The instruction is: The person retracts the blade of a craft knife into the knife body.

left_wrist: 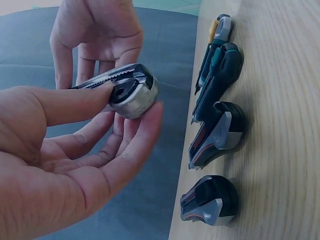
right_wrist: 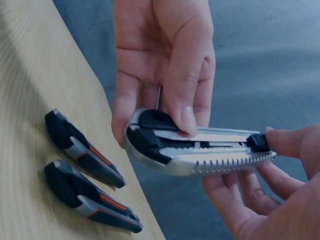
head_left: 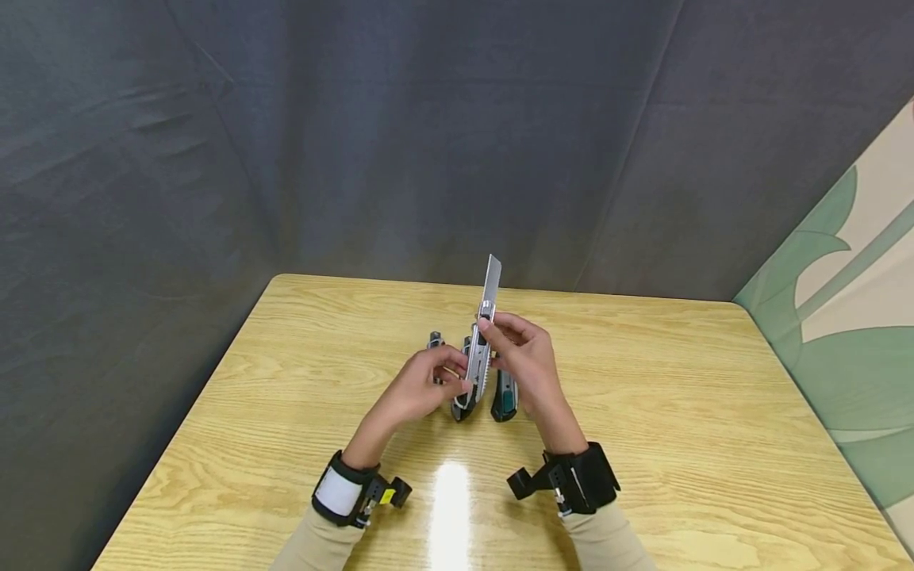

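A silver snap-off utility knife (head_left: 478, 361) is held up over the table, its long blade (head_left: 493, 281) out and pointing away. My left hand (head_left: 431, 379) pinches the butt end, thumb on top and fingers beneath, as the left wrist view shows. Around the front part, my right hand (head_left: 527, 357) grips the body. In the right wrist view its thumb lies against the black slider (right_wrist: 258, 142). Under the hands lie a green-and-black utility knife (head_left: 505, 396) and two grey-and-black ones with orange stripes, a nearer one (left_wrist: 210, 200) and another (left_wrist: 218, 137).
Beyond the green-and-black knife lies a slim tool with yellow and green parts (left_wrist: 220, 35). Everything rests on a light wooden table (head_left: 678, 412). A dark grey cloth (head_left: 457, 143) hangs behind it, and a leaf-patterned surface (head_left: 857, 317) is at the right.
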The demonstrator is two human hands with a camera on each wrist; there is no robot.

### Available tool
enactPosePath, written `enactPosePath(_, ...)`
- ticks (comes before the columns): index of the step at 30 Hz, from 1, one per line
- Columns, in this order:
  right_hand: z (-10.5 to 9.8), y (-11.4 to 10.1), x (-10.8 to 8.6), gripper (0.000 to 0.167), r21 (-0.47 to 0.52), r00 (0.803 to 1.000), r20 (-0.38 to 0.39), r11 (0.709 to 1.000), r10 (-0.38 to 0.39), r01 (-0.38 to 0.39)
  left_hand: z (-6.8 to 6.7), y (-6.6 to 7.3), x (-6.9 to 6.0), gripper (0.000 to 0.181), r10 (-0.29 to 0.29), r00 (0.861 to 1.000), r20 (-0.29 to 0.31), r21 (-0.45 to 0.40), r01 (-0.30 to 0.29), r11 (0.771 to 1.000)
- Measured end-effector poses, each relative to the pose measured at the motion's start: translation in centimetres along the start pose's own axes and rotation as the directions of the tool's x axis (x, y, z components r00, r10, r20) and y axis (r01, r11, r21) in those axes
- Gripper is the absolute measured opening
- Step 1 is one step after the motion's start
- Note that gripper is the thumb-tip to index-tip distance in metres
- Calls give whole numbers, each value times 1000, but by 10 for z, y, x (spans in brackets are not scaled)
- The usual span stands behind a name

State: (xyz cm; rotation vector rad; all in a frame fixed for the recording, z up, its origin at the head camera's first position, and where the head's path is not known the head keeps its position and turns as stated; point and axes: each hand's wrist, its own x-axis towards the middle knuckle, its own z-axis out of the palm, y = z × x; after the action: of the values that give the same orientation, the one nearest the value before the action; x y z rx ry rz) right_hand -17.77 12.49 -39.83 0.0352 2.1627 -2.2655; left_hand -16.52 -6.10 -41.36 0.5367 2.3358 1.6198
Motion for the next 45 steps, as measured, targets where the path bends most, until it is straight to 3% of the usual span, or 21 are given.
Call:
enactPosePath(10,-1,-2,3,37,-34,999,15,998,48,-47,-1,-3,1,22,15,999,-40,54,-13,998)
enactPosePath(19,2,1,1,33,-30,999,-27,999,-27,27,0,-2,1,22,27,996,-86,50,-23,998)
enactPosePath(37,-2,-3,-4,27,-54,998,44,998,-38,40,-2,-2,1,21,34,997,-64,28,-32,999)
enactPosePath(45,-3,-2,-1,36,-67,998,54,998,14,-10,-3,-4,1,22,22,998,-66,11,-21,1000)
